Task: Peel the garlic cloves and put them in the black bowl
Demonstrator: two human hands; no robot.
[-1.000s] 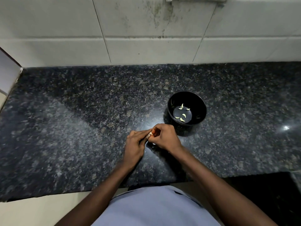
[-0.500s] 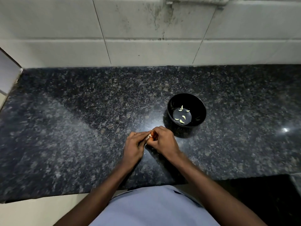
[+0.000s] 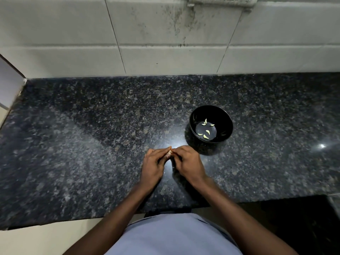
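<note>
A small pale garlic clove (image 3: 169, 152) shows between the fingertips of both hands, just above the counter. My left hand (image 3: 154, 166) pinches it from the left and my right hand (image 3: 187, 163) pinches it from the right; most of the clove is hidden by the fingers. The black bowl (image 3: 195, 115) stands up and to the right of the hands, a short gap away. Several peeled pale cloves (image 3: 206, 130) lie on its bottom.
The dark speckled granite counter (image 3: 92, 144) runs to a white tiled wall (image 3: 165, 34) at the back. Its front edge (image 3: 73, 220) is near my body. A pale panel (image 3: 9, 85) borders the counter at the far left.
Both hands stay together on the clove and have shifted only slightly; the fingertips work at it. The bowl has not moved on the counter.
</note>
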